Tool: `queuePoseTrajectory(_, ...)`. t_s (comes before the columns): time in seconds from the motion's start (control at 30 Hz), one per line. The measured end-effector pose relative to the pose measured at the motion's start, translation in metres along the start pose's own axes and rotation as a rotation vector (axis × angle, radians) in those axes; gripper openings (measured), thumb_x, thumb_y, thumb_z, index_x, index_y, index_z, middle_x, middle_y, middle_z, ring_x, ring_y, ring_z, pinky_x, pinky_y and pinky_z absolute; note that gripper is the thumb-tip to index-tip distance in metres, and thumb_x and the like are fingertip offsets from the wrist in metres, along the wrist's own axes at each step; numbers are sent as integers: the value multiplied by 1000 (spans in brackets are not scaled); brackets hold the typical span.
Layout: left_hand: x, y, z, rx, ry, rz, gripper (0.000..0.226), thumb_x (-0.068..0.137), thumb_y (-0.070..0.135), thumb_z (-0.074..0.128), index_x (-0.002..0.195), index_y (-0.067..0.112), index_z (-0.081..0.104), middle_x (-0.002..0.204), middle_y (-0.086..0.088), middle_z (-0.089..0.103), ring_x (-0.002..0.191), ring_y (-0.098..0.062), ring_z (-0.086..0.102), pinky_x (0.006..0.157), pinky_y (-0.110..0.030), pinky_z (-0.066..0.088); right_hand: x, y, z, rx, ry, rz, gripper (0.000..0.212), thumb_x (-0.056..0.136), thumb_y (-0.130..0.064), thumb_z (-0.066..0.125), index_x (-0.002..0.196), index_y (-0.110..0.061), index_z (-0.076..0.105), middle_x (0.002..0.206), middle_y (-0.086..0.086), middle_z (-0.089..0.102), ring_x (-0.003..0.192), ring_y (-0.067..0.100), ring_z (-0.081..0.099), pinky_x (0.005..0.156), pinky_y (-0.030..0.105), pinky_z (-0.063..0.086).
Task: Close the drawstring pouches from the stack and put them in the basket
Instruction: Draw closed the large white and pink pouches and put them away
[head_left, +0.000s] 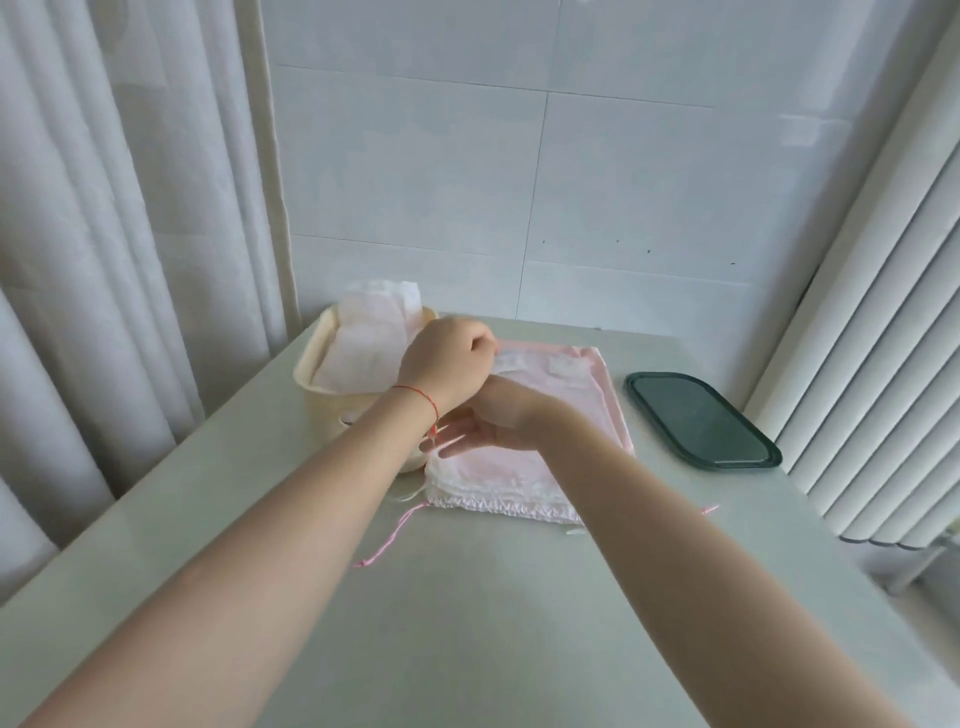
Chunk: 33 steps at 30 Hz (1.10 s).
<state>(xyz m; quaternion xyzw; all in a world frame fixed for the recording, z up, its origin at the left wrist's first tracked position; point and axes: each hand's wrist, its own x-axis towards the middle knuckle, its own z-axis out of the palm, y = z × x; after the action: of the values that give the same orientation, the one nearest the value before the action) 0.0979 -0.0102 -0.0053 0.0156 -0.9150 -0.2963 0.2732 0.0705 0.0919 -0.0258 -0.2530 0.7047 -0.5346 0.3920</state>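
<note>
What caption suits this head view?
Both hands, left and right, work on pink pouches beside a filled basket.

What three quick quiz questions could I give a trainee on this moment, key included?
1. True or false: the basket already holds pouches.
2. Which hand has a red string round its wrist?
3. What lies right of the pouch stack: A) a dark green lid, B) a mug, C) scissors?

Key: 1. True, pale pouches stick up out of it. 2. The left hand, closed at the stack's far edge; the right hand crosses beneath it, fingers flat on the stack. 3. A.
</note>
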Motion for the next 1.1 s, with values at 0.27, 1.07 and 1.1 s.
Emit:
queuePoseTrajectory(0.27,-10,-30,1,99,-145,-158,30,87,16,41,91,15,71,100,-2,70,96,-24,62,87,-39,52,18,18,3,-197,195,-33,31,96,-9,51,126,-8,56,119,11,66,104,20,65,90,38,54)
queuePoseTrajectory(1.07,-50,-51,60,-719,-378,-882,49,91,52,52,78,6,52,45,-7,46,36,-20,40,41,-21,32,-16,69,-18,-1213,836,-146,6,93,-13,45,87,-13,44,82,5,48,75,29,46,62,32,28)
queuePoseTrajectory(1.1,-50,-52,59,-763,-413,-883,45,95,50,50,75,9,48,42,-2,37,34,-17,33,39,-17,26,-16,71,-20,-1186,817,-155,7,95,-19,48,91,-12,48,85,5,52,80,28,49,64,32,31)
